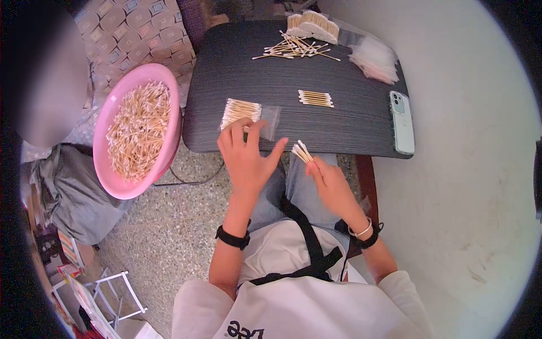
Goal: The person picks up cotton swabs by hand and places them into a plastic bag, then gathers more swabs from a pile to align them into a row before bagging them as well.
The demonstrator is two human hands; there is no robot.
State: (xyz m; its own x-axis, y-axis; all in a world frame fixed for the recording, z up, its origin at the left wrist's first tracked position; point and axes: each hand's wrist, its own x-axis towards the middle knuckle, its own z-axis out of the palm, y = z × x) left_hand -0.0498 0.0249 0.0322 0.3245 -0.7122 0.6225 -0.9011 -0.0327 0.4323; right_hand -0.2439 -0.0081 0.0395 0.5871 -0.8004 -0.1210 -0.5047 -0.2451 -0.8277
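Observation:
My right hand (330,183) is closed round a small bunch of cotton swabs (302,151), their white tips pointing up and left. Fingers spread, my left hand (247,152) reaches over the table's front edge. Its fingertips overlap the lower end of a row of cotton swabs lying on a clear plastic bag (272,121). That row of swabs (243,109) has its sticks side by side. Farther right on the dark table (350,124), a smaller neat row of swabs (316,98) lies flat.
A pink basin (175,113) full of loose swabs stands left of the table. At the back are scattered swabs (296,48), bundled swabs (313,27) and a stack of clear bags (374,59). A phone (402,121) lies at the right edge, near the wall (468,169).

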